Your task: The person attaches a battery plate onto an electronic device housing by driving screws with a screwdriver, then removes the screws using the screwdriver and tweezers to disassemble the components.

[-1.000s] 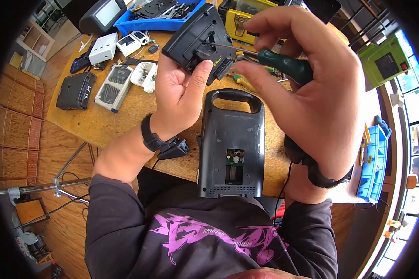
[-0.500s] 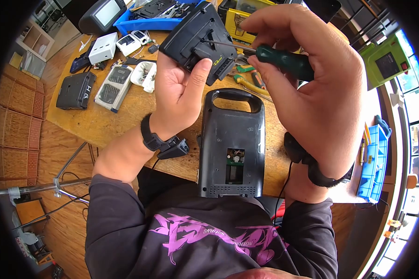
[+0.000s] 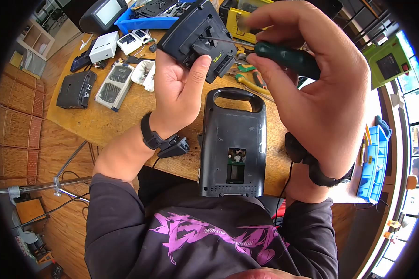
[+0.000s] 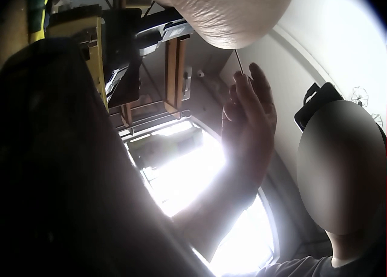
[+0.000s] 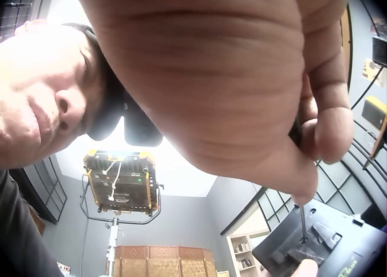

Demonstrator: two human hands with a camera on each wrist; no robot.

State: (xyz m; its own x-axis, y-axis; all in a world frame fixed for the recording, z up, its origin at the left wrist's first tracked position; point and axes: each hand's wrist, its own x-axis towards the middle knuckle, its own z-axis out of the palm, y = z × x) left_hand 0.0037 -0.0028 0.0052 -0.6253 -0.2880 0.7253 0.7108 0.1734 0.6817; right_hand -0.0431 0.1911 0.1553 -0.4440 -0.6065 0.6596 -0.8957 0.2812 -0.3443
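In the head view my left hand holds up a black plastic battery-plate-like part, its thumb pressed on the lower face and the fingers hidden behind. My right hand grips a screwdriver by its dark green handle, thumb near the front of it and index finger blurred. The thin shaft points left, its tip at a recess in the middle of the part. The right wrist view also shows the shaft meeting the part. Below the hands, a black housing with a carry handle lies on the table, a circuit board visible through its opening.
On the wooden table at left are a black box, a bit case and a small white tray. Pliers lie behind the housing. A blue bin and a yellow case stand at the back.
My right thumb has moved up onto the screwdriver handle, and the right fingers have shifted around it. The black part and left hand have drifted slightly left. The housing stays put.
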